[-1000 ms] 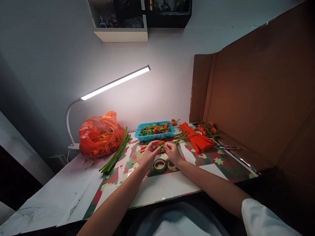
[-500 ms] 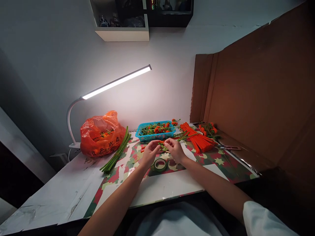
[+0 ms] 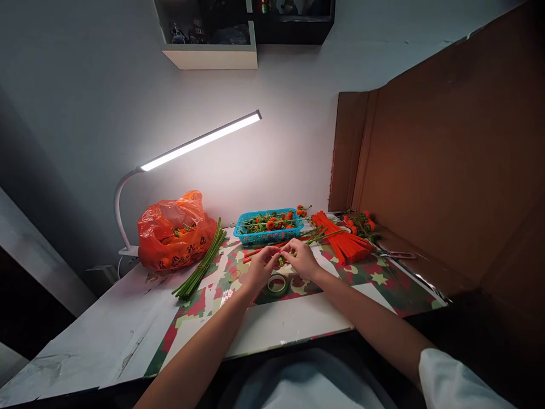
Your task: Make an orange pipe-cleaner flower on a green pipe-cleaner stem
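My left hand [image 3: 261,269] and my right hand [image 3: 301,259] meet over the table, fingertips pinched together. Between them shows a small green chenille stem piece [image 3: 281,261], mostly covered by the fingers. Just below the hands lies a roll of green tape [image 3: 277,293]. Behind them, thin red chenille stems [image 3: 252,253] rest on the patterned sheet. A blue basket [image 3: 251,240] of small orange flowers with green stems stands farther back. To the right of it spreads a bundle of red chenille stems [image 3: 346,245].
On the left, an orange plastic bag [image 3: 172,241] stands beside a tied bundle of green stems [image 3: 200,270]. A lit lamp [image 3: 200,142] reaches over the table. Scissors [image 3: 400,255] and more orange flowers [image 3: 361,223] lie at right, near a tall cardboard panel [image 3: 443,153].
Both hands have come slightly lower and closer together. The orange and green bit seen between the fingers earlier is now largely hidden, with only green showing.
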`<state>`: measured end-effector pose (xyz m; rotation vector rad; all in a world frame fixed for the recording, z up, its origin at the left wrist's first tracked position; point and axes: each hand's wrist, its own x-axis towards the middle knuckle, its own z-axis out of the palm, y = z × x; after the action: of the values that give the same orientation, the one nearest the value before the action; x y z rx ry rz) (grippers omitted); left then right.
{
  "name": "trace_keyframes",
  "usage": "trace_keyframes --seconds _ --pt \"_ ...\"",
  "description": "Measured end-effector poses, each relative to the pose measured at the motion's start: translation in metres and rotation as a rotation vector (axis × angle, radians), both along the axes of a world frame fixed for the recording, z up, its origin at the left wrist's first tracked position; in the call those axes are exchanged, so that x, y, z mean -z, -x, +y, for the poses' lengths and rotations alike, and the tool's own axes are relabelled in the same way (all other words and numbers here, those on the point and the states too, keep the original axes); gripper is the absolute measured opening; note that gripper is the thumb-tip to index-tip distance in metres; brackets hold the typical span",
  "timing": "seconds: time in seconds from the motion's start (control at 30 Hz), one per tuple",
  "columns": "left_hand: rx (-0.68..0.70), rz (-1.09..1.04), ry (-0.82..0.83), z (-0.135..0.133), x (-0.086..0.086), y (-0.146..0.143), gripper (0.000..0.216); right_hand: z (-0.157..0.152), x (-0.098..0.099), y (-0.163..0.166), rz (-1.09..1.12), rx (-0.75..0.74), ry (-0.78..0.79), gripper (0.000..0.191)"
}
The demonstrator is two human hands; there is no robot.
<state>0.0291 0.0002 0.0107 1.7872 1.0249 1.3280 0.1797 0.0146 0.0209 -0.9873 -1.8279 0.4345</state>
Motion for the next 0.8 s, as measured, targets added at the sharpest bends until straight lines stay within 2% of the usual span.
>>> trace_keyframes --seconds 0.23,0.3,0.43,0.53,0.6,0.67,0.8 --pt "-0.273 0.216 -0.3 -0.004 0.0 -0.005 0.012 -0.003 0.008 0.012 0.048 0.171 -0.015 0.013" --pt "-0.293 0.241 -0.342 -0.004 0.001 -0.007 0.012 -0.001 0.012 0.015 0.113 0.153 0.084 0.016" --pt "-0.306 0.316 -0.394 -0.005 0.0 -0.007 0.014 0.006 0.018 0.017 0.32 0.009 0.444 0.025" --pt "-0.289 0.287 -0.373 -0.005 -0.001 -0.005 0.013 0.007 0.016 0.015 0.495 -0.102 0.553 0.024" --pt "-0.259 0.178 -0.293 -0.004 -0.001 -0.004 0.013 0.005 0.012 0.012 0.548 -0.124 0.548 0.023" --pt "-0.223 0.053 -0.189 -0.002 0.0 -0.002 0.017 0.002 0.007 0.009 0.493 -0.07 0.448 0.02" --pt "-0.164 -0.055 -0.078 0.002 0.002 -0.001 0.023 -0.003 0.002 0.005 0.106 0.005 0.134 0.018"
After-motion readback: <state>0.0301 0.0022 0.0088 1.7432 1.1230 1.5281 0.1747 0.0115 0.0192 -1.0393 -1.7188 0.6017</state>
